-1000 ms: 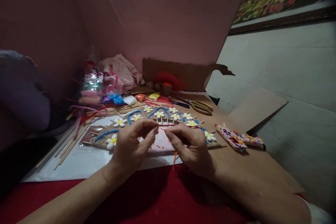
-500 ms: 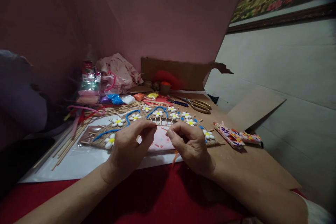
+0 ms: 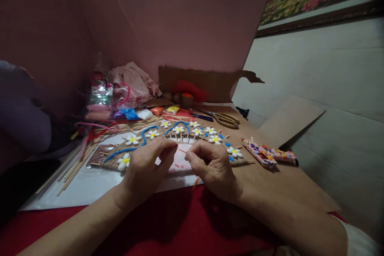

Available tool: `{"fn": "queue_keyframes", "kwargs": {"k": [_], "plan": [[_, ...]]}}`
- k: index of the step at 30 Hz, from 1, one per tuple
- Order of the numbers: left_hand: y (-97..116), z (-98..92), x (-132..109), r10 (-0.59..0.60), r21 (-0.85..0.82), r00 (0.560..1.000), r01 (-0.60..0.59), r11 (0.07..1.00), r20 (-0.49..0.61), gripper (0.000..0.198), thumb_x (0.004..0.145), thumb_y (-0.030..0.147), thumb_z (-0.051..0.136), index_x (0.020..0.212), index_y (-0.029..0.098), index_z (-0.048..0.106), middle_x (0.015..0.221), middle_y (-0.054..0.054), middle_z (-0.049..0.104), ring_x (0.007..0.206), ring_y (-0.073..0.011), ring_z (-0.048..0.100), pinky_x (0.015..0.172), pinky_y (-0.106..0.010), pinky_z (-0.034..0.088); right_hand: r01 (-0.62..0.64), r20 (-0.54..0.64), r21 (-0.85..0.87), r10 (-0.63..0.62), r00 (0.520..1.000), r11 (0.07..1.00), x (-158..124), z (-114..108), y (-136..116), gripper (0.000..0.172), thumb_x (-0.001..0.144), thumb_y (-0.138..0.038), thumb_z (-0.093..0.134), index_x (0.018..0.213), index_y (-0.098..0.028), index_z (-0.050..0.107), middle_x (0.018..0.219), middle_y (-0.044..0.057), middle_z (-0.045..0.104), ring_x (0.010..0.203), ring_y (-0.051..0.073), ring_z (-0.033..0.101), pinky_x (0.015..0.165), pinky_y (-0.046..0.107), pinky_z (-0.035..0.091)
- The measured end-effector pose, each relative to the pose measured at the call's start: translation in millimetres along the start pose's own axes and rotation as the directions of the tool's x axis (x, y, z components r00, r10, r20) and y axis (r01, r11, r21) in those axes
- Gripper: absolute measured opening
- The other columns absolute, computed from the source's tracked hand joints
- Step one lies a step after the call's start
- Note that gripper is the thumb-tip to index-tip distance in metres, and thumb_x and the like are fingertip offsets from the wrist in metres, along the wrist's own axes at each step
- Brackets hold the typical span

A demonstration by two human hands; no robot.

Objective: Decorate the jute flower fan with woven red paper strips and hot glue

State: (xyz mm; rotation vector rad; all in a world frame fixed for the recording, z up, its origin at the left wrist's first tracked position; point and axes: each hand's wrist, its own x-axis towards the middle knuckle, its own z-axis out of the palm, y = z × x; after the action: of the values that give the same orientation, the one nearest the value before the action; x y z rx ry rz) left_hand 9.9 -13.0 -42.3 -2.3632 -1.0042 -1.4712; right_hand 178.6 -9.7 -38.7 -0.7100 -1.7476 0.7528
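My left hand (image 3: pixel 147 164) is closed in a pinch, its thumb and forefinger pressed together on something too small to make out. Facing it, my right hand (image 3: pixel 213 170) pinches a strand of orange yarn (image 3: pixel 181 151); a short end points toward my left fingertips and a frayed tail hangs below the palm. Beneath both hands lies a twine-wrapped arch of sticks (image 3: pixel 138 154), decorated with white-and-yellow flowers (image 3: pixel 133 140) and blue lines. Inside the arch, a pale pink piece with reddish marks (image 3: pixel 180 164) is partly hidden by my hands.
Thin wooden sticks (image 3: pixel 72 168) lie at left on a white sheet (image 3: pixel 99 188). Behind are bagged clay packets (image 3: pixel 129 114), pink cloth (image 3: pixel 136 84) and scissors (image 3: pixel 226 120). A flowered bundle (image 3: pixel 261 154) rests on brown board (image 3: pixel 288 192) at right.
The whole view has shifted slightly, with most things a little farther left. My hands keep their pinches, and the right fingertips sit a little nearer the left ones.
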Motion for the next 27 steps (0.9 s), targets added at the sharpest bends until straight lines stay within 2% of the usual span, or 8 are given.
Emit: {"fn": "queue_keyframes", "kwargs": {"k": [6,19,27], "plan": [[3.2,-1.6,2.2,0.097,0.057,0.995,-0.097,0.994,-0.002,0.009,0.081,0.008,0.056,0.088,0.014,0.058,0.072,-0.002,0.063,0.064,-0.0106,0.059,0.061,-0.021,0.047,0.085,-0.019,-0.063,-0.086,0.996,0.994,-1.2,0.2,1.7,0.019,0.075,-0.009,0.052,0.057,-0.016,0.047,0.051,-0.007,0.039,0.045,0.004,0.033,0.043,0.018,0.028],[5.5,-0.6,1.1,0.033,-0.028,0.998,-0.034,0.999,-0.051,0.014,0.080,0.007,0.057,0.089,0.019,0.058,0.073,0.001,0.066,0.066,-0.0102,0.063,0.060,-0.020,0.049,0.171,0.004,-0.071,-0.171,0.985,0.983,-2.8,-0.4,0.1,0.018,0.076,-0.010,0.052,0.060,-0.017,0.050,0.051,-0.007,0.041,0.044,0.005,0.034,0.041,0.019,0.029],[4.9,-0.8,2.0,0.064,-0.027,0.997,-0.065,0.997,-0.039,0.014,0.080,0.007,0.056,0.089,0.018,0.058,0.073,0.000,0.066,0.067,-0.0107,0.063,0.061,-0.021,0.050,0.215,-0.028,-0.110,-0.219,0.975,0.970,-2.6,-0.9,-1.7,0.019,0.072,-0.006,0.051,0.057,-0.017,0.047,0.050,-0.008,0.038,0.042,0.004,0.031,0.039,0.018,0.028]]}}
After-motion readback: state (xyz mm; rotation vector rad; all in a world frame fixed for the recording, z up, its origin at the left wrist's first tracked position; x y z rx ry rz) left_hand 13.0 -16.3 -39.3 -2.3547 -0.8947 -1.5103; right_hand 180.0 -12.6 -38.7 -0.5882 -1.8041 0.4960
